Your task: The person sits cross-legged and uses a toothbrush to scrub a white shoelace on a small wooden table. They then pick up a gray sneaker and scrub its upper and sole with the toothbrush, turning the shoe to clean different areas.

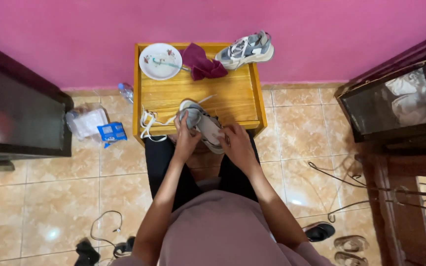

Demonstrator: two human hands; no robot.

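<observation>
Now both hands grip the grey shoe (202, 124) at the tabletop's (232, 96) near edge, left hand (186, 139) closed around its heel end, right hand (235, 143) closed on the sole; better to keep it braced steady.

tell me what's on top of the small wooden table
On the wooden table: a white plate, a maroon cloth, a grey sneaker, white laces. The held sneaker covers the front edge.

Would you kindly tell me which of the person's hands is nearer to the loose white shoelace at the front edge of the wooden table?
Left. The left hand holds the grey sneaker just beside the white shoelace; the right hand is beyond the sneaker, farther away.
</observation>
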